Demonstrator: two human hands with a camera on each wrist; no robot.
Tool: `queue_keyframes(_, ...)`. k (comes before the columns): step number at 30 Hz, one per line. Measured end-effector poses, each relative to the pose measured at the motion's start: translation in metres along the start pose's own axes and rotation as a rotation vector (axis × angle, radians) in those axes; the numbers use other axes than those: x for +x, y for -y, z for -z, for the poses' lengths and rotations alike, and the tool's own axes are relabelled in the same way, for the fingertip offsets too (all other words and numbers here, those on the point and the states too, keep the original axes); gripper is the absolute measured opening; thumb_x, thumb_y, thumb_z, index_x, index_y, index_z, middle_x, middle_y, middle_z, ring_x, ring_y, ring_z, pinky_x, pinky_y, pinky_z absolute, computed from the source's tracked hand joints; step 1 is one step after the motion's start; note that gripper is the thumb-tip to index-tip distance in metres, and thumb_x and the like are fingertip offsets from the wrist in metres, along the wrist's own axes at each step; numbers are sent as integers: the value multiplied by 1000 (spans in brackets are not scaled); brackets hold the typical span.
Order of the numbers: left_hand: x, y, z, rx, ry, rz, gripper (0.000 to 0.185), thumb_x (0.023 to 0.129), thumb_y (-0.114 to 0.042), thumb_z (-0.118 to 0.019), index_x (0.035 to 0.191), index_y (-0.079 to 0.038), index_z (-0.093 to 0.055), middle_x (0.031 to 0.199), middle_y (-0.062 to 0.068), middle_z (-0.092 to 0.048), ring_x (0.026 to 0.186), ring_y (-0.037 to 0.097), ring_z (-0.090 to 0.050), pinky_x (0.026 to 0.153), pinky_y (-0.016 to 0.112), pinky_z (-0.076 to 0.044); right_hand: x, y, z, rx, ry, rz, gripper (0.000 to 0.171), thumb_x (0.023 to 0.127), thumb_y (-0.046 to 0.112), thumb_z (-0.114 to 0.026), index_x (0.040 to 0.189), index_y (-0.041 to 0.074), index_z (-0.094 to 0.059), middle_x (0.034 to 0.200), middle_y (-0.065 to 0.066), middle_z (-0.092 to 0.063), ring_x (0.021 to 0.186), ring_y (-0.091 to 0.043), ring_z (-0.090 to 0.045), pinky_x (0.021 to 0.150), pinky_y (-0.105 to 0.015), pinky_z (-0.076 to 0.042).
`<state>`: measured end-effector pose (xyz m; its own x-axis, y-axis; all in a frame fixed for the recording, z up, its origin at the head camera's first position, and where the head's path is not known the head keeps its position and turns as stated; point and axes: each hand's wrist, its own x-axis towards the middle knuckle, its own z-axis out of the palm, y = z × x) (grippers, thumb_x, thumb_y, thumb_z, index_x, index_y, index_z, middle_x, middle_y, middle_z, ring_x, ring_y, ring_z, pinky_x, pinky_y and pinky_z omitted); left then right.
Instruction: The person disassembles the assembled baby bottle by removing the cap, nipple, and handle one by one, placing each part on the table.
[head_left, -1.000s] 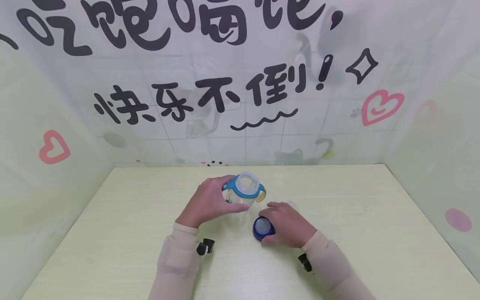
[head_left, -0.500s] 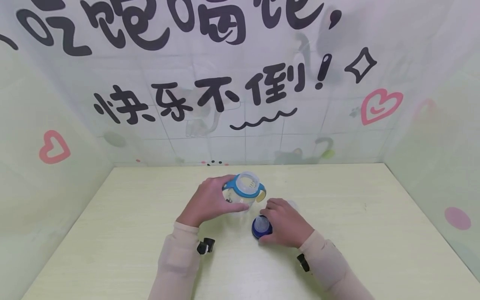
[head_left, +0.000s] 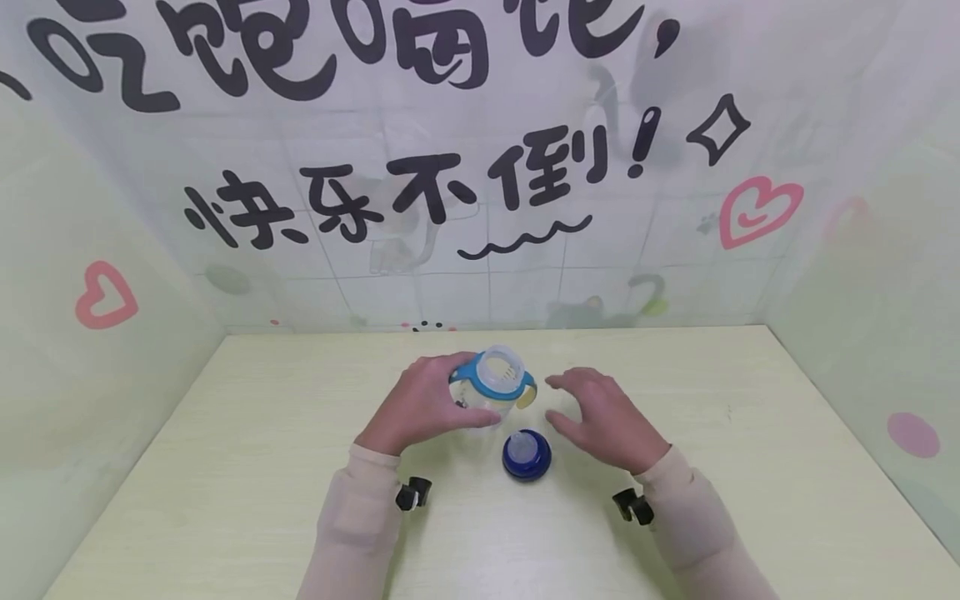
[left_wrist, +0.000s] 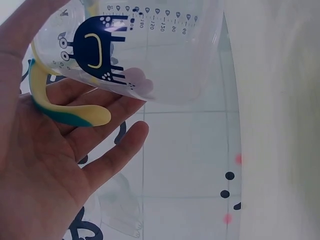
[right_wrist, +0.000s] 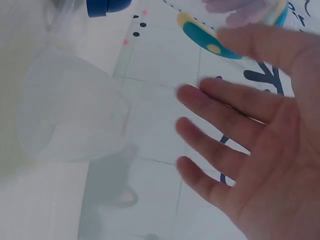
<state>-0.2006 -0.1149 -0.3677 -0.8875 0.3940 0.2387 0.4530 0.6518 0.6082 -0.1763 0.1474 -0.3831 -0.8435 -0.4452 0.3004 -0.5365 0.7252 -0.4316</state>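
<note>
My left hand (head_left: 416, 404) grips a clear baby bottle (head_left: 483, 402), thumb in front and fingers behind. The bottle has no top on, and its round mouth faces up. A blue handle ring circles its neck. In the left wrist view a dark cartoon print and a measuring scale show on the bottle (left_wrist: 165, 55), with a yellow-and-teal handle (left_wrist: 70, 112) by the palm. My right hand (head_left: 611, 417) hovers with fingers spread, holding nothing, right of the bottle. Below it on the table stands a dark blue screw ring with a clear teat (head_left: 525, 454), apart from both hands.
In the right wrist view a translucent, frosted cap (right_wrist: 72, 110) stands on the table; in the head view the right hand hides it. The pale table (head_left: 262, 500) meets a printed back curtain (head_left: 247, 300) and side curtains.
My right hand has let go of the blue teat ring and moved up and right, fingers opening. The ring stays on the table. The left hand holds the bottle almost unmoved.
</note>
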Motion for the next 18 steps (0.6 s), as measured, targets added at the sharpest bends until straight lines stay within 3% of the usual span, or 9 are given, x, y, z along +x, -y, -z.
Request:
queue_keyframes(3, 1, -2, -3, -5, 14, -7, 72, 67, -49, -88, 125, -12, -67, 101, -9, -71, 87, 8, -61, 77, 33, -51, 3, 0, -3, 59, -80, -8, 42, 90, 18, -74, 126, -1, -64, 114, -12, -71, 91, -20, -67, 81, -39, -53)
queue_keyframes(7, 0, -4, -5, -15, 21, -19, 70, 68, -48, -88, 125, -12, -67, 101, -10, -71, 85, 8, -61, 75, 32, -51, 6, 3, -7, 133, -122, -3, 39, 90, 15, -74, 125, 0, -65, 109, -10, -72, 66, -5, -58, 62, -27, -47)
queue_keyframes(11, 0, -6, -6, -23, 32, -42, 70, 69, -47, -88, 125, -11, -67, 102, -9, -71, 86, 8, -61, 76, 32, -51, 8, 5, -10, 187, -159, 45, 33, 90, 12, -74, 121, 2, -68, 107, -7, -73, 66, -5, -58, 59, -24, -47)
queue_keyframes(18, 2, -8, -7, -6, 41, -46, 71, 69, -47, -87, 126, -10, -67, 103, -8, -71, 87, 9, -62, 77, 33, -51, 8, 6, -10, 215, -176, 101, 27, 90, 4, -72, 116, 1, -70, 102, -5, -74, 74, -8, -64, 66, -26, -52)
